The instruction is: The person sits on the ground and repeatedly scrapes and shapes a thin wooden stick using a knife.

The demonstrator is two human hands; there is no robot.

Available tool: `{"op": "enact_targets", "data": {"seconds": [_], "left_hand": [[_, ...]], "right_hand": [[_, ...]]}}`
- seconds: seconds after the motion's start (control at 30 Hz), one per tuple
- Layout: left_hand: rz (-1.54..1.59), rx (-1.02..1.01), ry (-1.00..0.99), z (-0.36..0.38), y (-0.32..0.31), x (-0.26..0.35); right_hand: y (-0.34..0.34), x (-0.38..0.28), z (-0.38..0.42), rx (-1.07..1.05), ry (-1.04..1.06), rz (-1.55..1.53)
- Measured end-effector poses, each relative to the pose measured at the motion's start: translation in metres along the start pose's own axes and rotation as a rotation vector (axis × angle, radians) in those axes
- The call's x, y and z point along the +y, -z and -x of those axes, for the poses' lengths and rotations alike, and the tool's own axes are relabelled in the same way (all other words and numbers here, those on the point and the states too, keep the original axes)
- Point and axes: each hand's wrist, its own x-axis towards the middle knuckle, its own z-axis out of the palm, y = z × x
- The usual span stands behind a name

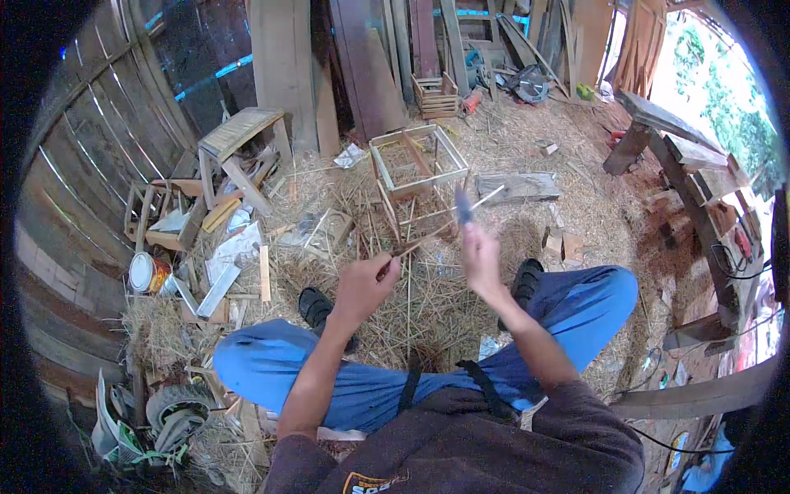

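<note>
Straw-littered floor [568, 206] fills mid-frame; wooden crate frame [411, 160] stands upper centre, beyond both hands. Left hand [362, 288], centre frame, fingers pinched shut on the near end of a thin bamboo strip [444, 216] slanting up-right. Right hand [481, 259], blurred, closed around a knife [463, 206] against the strip. Open floor lies right of the hands.

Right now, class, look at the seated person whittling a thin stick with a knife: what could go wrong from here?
1. The right hand swings a blurred knife close to the left hand gripping the thin stick; a slip might cut fingers.
2. The blade works above the blue-trousered knees, so a missed stroke could reach a leg.
3. Loose straw underfoot could hide a dropped blade.
</note>
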Motion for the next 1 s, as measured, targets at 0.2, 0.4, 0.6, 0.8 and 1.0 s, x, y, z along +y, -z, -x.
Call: {"op": "enact_targets", "data": {"seconds": [0.2, 0.4, 0.6, 0.8, 1.0], "left_hand": [[0.005, -0.007, -0.07, 0.002, 0.004, -0.005], [-0.118, -0.048, -0.139, 0.001, -0.008, -0.009], [-0.053, 0.102, -0.098, 0.001, -0.007, -0.007], [-0.13, 0.048, -0.078, 0.001, -0.012, 0.001], [-0.16, 0.036, -0.033, 0.008, -0.013, -0.003]], "right_hand": [[0.024, -0.005, -0.026, 0.113, -0.089, -0.068], [-0.016, -0.015, 0.029, -0.172, 0.178, -0.011], [0.001, 0.003, -0.008, -0.009, -0.01, 0.006], [-0.026, -0.001, 0.027, -0.142, 0.197, 0.086], [-0.027, 0.012, 0.001, -0.034, -0.001, -0.085]]}}
